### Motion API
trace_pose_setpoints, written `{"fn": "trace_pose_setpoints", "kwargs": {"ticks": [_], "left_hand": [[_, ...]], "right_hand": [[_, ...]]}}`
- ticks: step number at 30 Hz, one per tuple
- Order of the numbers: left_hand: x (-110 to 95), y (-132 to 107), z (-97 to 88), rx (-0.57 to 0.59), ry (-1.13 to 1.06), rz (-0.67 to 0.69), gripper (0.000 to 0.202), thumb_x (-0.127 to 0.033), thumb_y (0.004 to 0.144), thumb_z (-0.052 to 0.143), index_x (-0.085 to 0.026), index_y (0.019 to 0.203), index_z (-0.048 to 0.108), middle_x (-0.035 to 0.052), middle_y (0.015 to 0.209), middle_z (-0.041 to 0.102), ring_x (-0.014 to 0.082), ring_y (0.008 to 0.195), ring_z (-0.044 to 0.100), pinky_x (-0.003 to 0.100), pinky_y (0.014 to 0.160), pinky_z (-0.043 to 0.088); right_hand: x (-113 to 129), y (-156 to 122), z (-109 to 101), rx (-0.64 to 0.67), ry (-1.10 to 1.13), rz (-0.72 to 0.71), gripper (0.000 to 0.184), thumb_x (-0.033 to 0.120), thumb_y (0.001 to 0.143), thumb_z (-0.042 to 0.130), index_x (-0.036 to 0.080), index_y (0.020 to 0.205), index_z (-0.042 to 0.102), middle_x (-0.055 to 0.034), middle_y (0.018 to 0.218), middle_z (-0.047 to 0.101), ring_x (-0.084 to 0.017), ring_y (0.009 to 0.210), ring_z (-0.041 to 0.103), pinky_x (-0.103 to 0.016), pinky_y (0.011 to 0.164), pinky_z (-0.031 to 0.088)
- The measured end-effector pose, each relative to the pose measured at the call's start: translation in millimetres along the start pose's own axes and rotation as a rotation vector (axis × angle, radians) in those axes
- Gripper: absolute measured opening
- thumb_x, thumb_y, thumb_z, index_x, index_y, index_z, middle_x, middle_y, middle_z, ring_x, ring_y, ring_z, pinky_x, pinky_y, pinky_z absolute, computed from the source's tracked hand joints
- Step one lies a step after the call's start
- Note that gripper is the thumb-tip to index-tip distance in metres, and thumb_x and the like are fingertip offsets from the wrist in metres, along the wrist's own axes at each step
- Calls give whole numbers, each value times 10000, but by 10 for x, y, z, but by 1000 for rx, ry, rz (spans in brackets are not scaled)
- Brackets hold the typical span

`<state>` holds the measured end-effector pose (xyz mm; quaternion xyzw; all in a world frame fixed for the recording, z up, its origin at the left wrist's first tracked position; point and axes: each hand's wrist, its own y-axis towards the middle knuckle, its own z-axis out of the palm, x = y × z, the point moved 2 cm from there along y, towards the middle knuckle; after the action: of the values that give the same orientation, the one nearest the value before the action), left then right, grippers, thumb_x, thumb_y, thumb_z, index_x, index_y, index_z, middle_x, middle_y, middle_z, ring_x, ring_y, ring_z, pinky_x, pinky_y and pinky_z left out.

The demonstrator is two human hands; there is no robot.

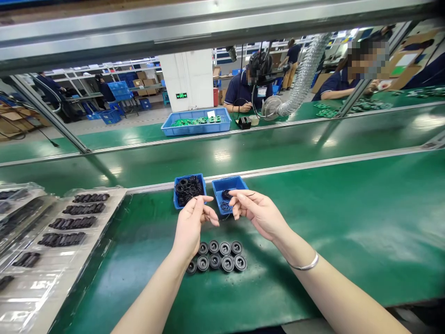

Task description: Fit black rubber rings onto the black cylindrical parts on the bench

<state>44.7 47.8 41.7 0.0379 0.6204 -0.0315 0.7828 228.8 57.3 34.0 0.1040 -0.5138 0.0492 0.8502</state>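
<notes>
Both hands are raised over the green worktop point(333, 208), held apart from each other, just in front of two small blue bins. The left hand point(191, 217) has thumb and forefinger brought together, the other fingers loosely curled; from here I cannot tell whether anything is pinched between them. The right hand point(260, 212) is bent in much the same way, with a thin dark strand showing by its thumb and forefinger, though I can't make out whether it is gripped. A silver bracelet point(314, 262) sits on the right wrist.

The left bin point(175, 200) is heaped with black rings point(189, 188), and the left hand overlaps its near corner from my angle. The right bin point(219, 187) holds only a few thin rings point(225, 206), its blue floor showing; the right hand is over its near right side.

Nearer the person, below and between the hands, round black parts point(227, 263) lie on the worktop in two close rows, four visible behind and five in front, with the left forearm beside the leftmost ones.

Off to the left, clear trays point(111, 204) carry small black pieces point(62, 239) in rows. Beyond the rail stands a long blue tray point(198, 130) of green boards point(196, 121). Behind it, one co-worker point(239, 95) bends over the far worktop, near a silvery duct point(306, 76), and another point(335, 86) sits further right beside more boards point(370, 105).
</notes>
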Motion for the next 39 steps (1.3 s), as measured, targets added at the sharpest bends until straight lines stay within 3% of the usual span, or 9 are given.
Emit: {"fn": "trace_pose_setpoints", "kwargs": {"ticks": [3,6,12,18,27,33,39], "left_hand": [[15,-16,51,124,95,-61,386,-504,934,584,-135,1042,614,-47,526,592,61,367,459,163,411,336],[38,-45,78,226,180,-104,376,-501,928,590,-127,949,628,-30,507,601,49,314,404,159,364,249],[33,-87,50,305,311,-116,382,-508,936,569,-141,867,648,-28,503,611,29,302,357,148,360,214],[-54,-124,73,426,421,-178,401,-516,950,527,-153,836,657,-43,465,578,35,293,369,150,366,237],[-107,-160,27,524,348,-256,415,-516,939,565,-127,901,702,-21,507,609,19,294,374,141,360,228],[-97,-175,-20,537,263,-339,408,-515,909,615,-117,863,695,-13,482,602,21,275,359,145,335,178],[-86,-185,-25,540,157,-397,394,-501,904,634,-118,840,698,-16,464,583,15,287,325,170,363,130]], "right_hand": [[-6,1,62,74,-2,51,249,305,855,764,145,1042,726,-51,817,723,-112,589,663,-246,583,562],[-1,8,132,120,-10,63,277,293,816,798,146,1037,716,-42,770,719,-108,541,651,-218,508,536],[-8,-16,179,54,26,27,272,265,782,827,151,1005,719,2,711,674,-93,506,626,-206,483,516],[-2,-77,187,141,56,66,223,270,836,787,150,1019,747,2,589,647,-103,508,609,-207,488,490],[-42,-115,189,236,97,45,152,265,872,759,162,983,748,11,614,636,-101,497,594,-272,571,509],[-73,-124,203,276,151,32,100,242,895,733,151,860,709,18,628,612,-107,484,598,-278,550,504],[-66,-118,190,191,141,39,161,252,803,814,136,741,720,-27,859,659,-71,511,605,-187,435,445]]}}
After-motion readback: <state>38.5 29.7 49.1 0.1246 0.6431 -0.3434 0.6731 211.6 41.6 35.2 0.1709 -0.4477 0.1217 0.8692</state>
